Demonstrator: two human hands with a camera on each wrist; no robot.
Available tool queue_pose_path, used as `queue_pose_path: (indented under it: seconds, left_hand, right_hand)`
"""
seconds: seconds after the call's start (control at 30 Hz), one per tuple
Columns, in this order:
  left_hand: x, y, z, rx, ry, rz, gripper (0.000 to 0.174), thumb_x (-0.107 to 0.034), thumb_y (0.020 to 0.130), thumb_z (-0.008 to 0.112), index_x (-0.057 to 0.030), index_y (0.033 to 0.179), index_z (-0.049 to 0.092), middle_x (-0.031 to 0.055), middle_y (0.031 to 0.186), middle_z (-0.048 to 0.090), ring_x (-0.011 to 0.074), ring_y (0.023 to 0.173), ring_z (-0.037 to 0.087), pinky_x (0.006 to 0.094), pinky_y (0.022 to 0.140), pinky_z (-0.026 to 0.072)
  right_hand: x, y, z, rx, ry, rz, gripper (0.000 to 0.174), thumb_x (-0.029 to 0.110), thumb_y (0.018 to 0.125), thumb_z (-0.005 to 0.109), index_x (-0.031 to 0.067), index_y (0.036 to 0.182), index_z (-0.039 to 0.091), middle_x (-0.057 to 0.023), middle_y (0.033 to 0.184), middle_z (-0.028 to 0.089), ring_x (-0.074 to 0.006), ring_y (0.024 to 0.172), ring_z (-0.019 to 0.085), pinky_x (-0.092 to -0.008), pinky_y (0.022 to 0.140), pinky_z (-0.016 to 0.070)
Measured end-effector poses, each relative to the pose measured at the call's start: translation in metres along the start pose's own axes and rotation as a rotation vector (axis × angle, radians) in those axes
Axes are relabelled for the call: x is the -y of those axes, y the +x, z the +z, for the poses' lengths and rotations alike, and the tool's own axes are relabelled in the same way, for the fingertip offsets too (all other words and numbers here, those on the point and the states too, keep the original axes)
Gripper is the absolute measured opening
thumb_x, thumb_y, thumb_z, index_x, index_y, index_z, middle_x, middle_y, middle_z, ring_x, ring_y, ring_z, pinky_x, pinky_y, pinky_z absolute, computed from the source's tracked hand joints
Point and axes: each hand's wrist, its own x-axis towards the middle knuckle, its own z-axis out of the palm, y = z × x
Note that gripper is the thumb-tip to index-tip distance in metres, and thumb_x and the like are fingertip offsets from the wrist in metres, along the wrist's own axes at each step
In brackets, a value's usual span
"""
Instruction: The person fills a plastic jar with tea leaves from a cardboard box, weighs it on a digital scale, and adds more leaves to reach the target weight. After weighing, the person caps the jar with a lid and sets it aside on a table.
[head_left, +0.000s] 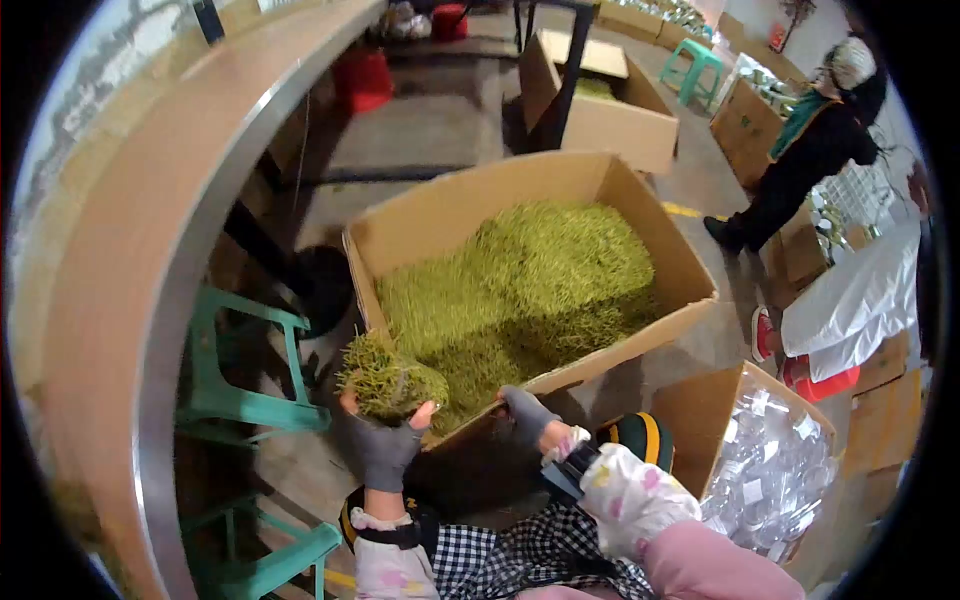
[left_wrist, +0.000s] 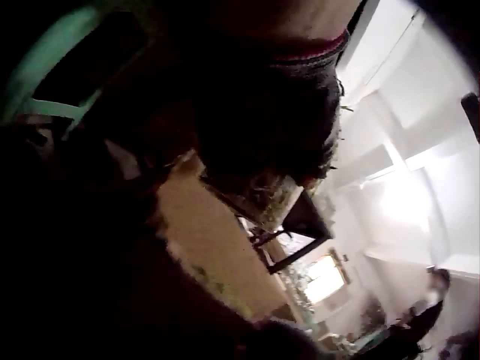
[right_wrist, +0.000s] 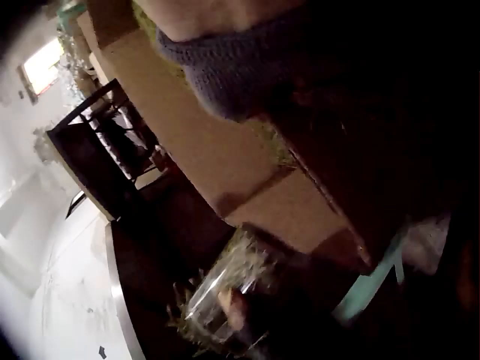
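Note:
My left hand (head_left: 385, 445), in a grey fingerless glove, grips a clear plastic container (right_wrist: 214, 300) full of green, twiggy plant pieces (head_left: 385, 380), above the near left corner of a large cardboard box (head_left: 420, 225). A deep heap of the same green material (head_left: 560, 255) fills much of the box. At the box's near rim, my right hand (head_left: 530, 418) holds the cardboard edge, with its fingertips partly hidden. Its glove (right_wrist: 232, 79) lies against the cardboard in the right wrist view. The left wrist view shows the left glove (left_wrist: 270, 112) mostly in shadow.
A long table (head_left: 150, 200) runs along the left, with green stools (head_left: 250, 400) beside it. On the right stands a box of clear plastic containers (head_left: 765, 465). Another open box (head_left: 620, 125) stands beyond. A person (head_left: 810, 140) stands at the upper right.

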Motion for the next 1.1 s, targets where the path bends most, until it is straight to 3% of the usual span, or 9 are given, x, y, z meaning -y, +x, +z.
queue_pose_path:
  seconds: [0.33,0.43,0.53,0.63,0.73,0.8,0.87,1.0,1.1]
  left_hand:
    - [0.068,-0.013,0.023,0.008,0.147,-0.197,0.091,-0.017,0.071,0.094,-0.0034,0.137,0.033,0.0136,0.134,0.057,0.0251,0.121,0.061,0.0422,0.102,0.0509]
    - [-0.01,0.0,0.037,-0.034,0.482,0.021,0.085,-0.02,0.071,0.093,-0.0031,0.134,0.038,0.0131,0.128,0.063,0.0252,0.114,0.066,0.0412,0.096,0.0536]
    - [-0.094,-0.005,0.029,0.031,0.158,-0.346,0.077,-0.027,0.072,0.093,-0.0053,0.131,0.049,0.0123,0.123,0.063,0.0276,0.112,0.064,0.0424,0.095,0.0527]
    - [-0.195,0.024,0.003,0.129,0.227,-0.469,0.063,-0.027,0.075,0.091,-0.0049,0.125,0.061,0.0093,0.109,0.072,0.0213,0.102,0.07,0.0366,0.093,0.0543]
    - [-0.259,0.015,-0.032,0.156,0.132,-0.553,0.067,-0.033,0.078,0.087,-0.0077,0.132,0.059,0.0159,0.119,0.067,0.0311,0.11,0.066,0.0392,0.097,0.0523]
    - [-0.317,0.024,-0.064,0.107,0.147,-0.39,0.07,-0.04,0.079,0.085,-0.0104,0.136,0.059,0.0227,0.135,0.057,0.0419,0.122,0.059,0.0456,0.103,0.0488]
    - [-0.365,0.027,-0.094,0.024,0.145,-0.208,0.07,-0.039,0.079,0.084,-0.0107,0.137,0.059,0.023,0.141,0.051,0.0429,0.127,0.056,0.0466,0.105,0.0471]
    - [-0.447,-0.011,-0.179,-0.074,-0.273,-0.408,0.07,-0.035,0.087,0.079,-0.0072,0.144,0.049,0.0197,0.142,0.053,0.0369,0.126,0.059,0.0427,0.108,0.0471]
    - [-0.496,-0.036,-0.26,-0.453,-1.081,-0.697,0.068,-0.031,0.092,0.073,-0.0035,0.146,0.044,0.0185,0.14,0.057,0.0302,0.125,0.06,0.0413,0.109,0.0474]
  right_hand:
    - [0.011,0.007,0.04,-0.112,-0.033,0.045,0.024,0.028,0.096,0.059,0.0075,0.105,0.068,-0.0055,0.08,0.062,-0.0189,0.071,0.061,-0.0346,0.066,0.0534]
    - [-0.012,0.033,0.005,-0.08,-0.123,0.116,0.035,0.037,0.099,0.059,0.006,0.112,0.068,-0.009,0.082,0.066,-0.022,0.069,0.063,-0.036,0.068,0.055]
    - [-0.004,-0.017,0.016,0.079,0.044,0.305,0.035,0.044,0.1,0.061,0.0093,0.102,0.066,-0.0061,0.081,0.06,-0.0216,0.073,0.058,-0.039,0.072,0.0509]
    - [-0.005,-0.051,-0.01,0.442,-0.204,0.154,0.054,0.055,0.103,0.05,0.0075,0.126,0.063,-0.0124,0.112,0.069,-0.0314,0.101,0.065,-0.0417,0.093,0.052]
    - [0.047,-0.156,0.042,0.226,-0.188,0.131,0.032,0.027,0.103,0.057,0.0074,0.127,0.064,-0.0101,0.115,0.07,-0.0317,0.111,0.065,-0.0407,0.093,0.0526]
    - [0.053,-0.142,-0.009,0.292,-0.903,-0.38,0.024,0.015,0.098,0.063,0.0055,0.119,0.066,-0.0062,0.099,0.068,-0.0264,0.094,0.065,-0.0413,0.078,0.052]
    - [0.101,-0.244,0.097,0.224,-0.593,-0.306,0.022,0.012,0.096,0.066,0.0059,0.117,0.067,-0.0042,0.093,0.066,-0.0223,0.085,0.064,-0.039,0.071,0.0514]
    - [0.13,-0.383,0.244,0.223,-0.835,-0.285,0.024,0.014,0.095,0.067,0.0076,0.118,0.067,-0.0008,0.09,0.064,-0.0139,0.075,0.06,-0.0286,0.065,0.0488]
    - [0.086,-0.429,0.323,0.505,-1.107,-0.399,0.034,0.014,0.09,0.074,0.006,0.122,0.066,-0.001,0.092,0.063,-0.0102,0.08,0.057,-0.0276,0.07,0.0489]
